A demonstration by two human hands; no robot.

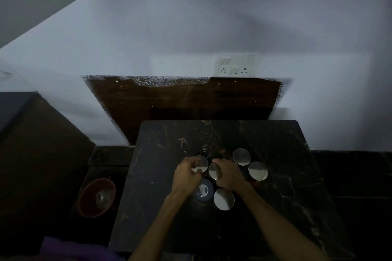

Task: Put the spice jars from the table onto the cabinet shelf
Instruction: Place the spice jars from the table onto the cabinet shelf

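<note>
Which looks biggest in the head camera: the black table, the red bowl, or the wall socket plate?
1. Black table
2. Wall socket plate and red bowl: these look alike in size, and the plate is farther away, so I won't rank them.

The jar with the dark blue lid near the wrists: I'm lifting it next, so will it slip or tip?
The jar with the dark blue lid stands upright on the flat table, so probably stable. Silver-lidded jars crowd it, so a sideways nudge could knock them. Its sides are hidden, so grip is hard to judge.
</note>
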